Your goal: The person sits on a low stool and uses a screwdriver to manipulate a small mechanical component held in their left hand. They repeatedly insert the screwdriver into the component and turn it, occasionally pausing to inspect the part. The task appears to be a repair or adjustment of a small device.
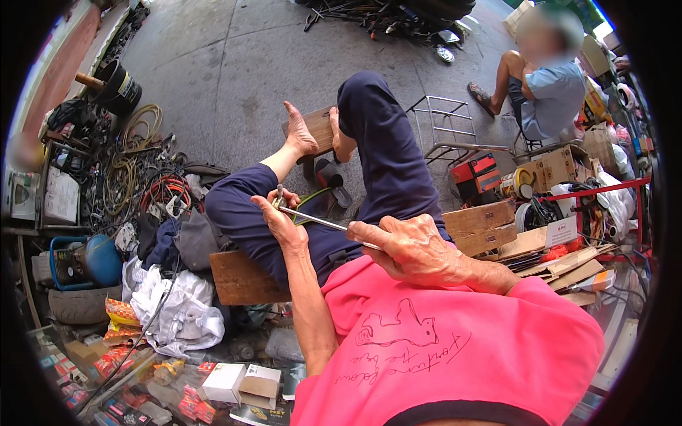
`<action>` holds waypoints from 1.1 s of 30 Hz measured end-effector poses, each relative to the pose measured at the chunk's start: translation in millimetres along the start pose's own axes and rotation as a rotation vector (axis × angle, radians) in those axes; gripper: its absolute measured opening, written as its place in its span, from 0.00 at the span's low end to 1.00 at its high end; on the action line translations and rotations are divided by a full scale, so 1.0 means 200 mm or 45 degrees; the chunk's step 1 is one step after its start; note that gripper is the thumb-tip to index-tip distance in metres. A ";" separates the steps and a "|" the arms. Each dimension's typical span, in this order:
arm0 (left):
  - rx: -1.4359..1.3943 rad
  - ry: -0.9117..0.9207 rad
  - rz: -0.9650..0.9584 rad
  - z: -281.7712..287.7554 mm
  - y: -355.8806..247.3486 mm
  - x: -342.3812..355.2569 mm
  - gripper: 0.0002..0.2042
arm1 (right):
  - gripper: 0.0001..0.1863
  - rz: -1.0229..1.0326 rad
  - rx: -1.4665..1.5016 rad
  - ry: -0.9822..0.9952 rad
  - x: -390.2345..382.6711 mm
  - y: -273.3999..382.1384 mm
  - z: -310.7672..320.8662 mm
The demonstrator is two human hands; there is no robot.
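Over my left thigh, my left hand (287, 226) is closed round a small metal part (280, 197), its palm turned up and the fingers partly hidden. My right hand (412, 250), in front of my pink shirt, grips a long thin metal rod (321, 221). The rod slants up to the left, and its far tip meets the part in my left hand. Whether it has a handle is hidden under my right fingers. Just beyond the rod, a yellow-green strip or cord (314, 196) curves close to my left hand.
My bare feet rest on a small wooden stool (318, 122), with a sandal (328, 172) below. Cables (119, 181) and rags (174, 312) are heaped at left. At right stand a metal frame (444, 121), a red-black box (476, 176) and flattened cardboard (568, 266). Another person (558, 96) sits far right.
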State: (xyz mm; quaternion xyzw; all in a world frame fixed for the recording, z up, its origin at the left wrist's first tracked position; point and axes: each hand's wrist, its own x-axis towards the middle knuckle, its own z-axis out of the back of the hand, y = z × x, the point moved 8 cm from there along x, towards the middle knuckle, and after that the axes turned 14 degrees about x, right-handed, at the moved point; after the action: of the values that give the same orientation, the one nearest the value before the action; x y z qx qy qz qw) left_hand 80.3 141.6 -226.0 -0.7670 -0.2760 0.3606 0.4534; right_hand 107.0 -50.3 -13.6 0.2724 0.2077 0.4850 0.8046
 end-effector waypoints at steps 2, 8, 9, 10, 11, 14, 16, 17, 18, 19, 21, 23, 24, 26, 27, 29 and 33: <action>0.020 0.002 -0.016 0.01 -0.02 -0.01 0.32 | 0.19 -0.011 0.079 -0.015 0.00 0.00 0.01; 0.041 -0.062 -0.061 0.05 -0.18 -0.13 0.31 | 0.19 0.070 0.294 -0.019 0.00 0.03 0.06; -0.001 -0.089 -0.079 0.07 -0.23 -0.17 0.31 | 0.19 0.097 0.241 0.011 0.00 0.07 0.09; -0.038 -0.103 -0.086 0.08 -0.29 -0.22 0.31 | 0.19 0.127 0.196 0.037 -0.02 0.11 0.12; -0.029 -0.176 -0.105 0.10 -0.36 -0.28 0.32 | 0.19 0.157 0.150 0.063 -0.03 0.14 0.16; 0.139 -0.330 -0.225 0.09 -0.66 -0.47 0.36 | 0.32 0.359 0.170 0.054 -0.10 0.20 0.30; 0.277 -0.489 -0.268 0.07 -0.80 -0.55 0.39 | 0.35 0.428 0.208 0.033 -0.11 0.24 0.36; 0.276 -0.486 -0.259 0.08 -0.81 -0.57 0.39 | 0.35 0.442 0.209 0.050 -0.12 0.25 0.38; 0.268 -0.462 -0.245 0.08 -0.82 -0.58 0.39 | 0.36 0.441 0.197 0.056 -0.12 0.25 0.38; 0.261 -0.437 -0.231 0.08 -0.82 -0.59 0.39 | 0.35 0.439 0.229 0.052 -0.13 0.25 0.36; 0.282 -0.419 -0.253 0.10 -0.82 -0.62 0.39 | 0.35 0.431 0.296 0.047 -0.15 0.25 0.32; 0.318 -0.472 -0.197 0.12 -0.84 -0.65 0.39 | 0.33 0.399 0.329 0.101 -0.16 0.26 0.31; 0.347 -0.462 -0.222 0.13 -0.85 -0.66 0.38 | 0.33 0.402 0.328 0.118 -0.17 0.26 0.30; 0.326 -0.531 -0.195 0.13 -0.86 -0.66 0.38 | 0.33 0.384 0.324 0.173 -0.16 0.28 0.30; 0.314 -0.558 -0.181 0.13 -0.86 -0.66 0.38 | 0.33 0.381 0.334 0.179 -0.15 0.29 0.31; 0.329 -0.536 -0.197 0.14 -0.87 -0.67 0.37 | 0.32 0.375 0.352 0.190 -0.14 0.29 0.31; 0.380 -0.503 -0.195 0.12 -0.86 -0.65 0.34 | 0.31 0.384 0.480 0.105 -0.14 0.25 0.30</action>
State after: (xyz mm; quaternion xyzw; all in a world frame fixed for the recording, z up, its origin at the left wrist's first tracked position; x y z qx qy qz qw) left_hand -32.2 131.4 -41.7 -0.5831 -0.3602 0.5049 0.5247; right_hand 96.9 -69.2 66.8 0.4254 0.2843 0.5630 0.6490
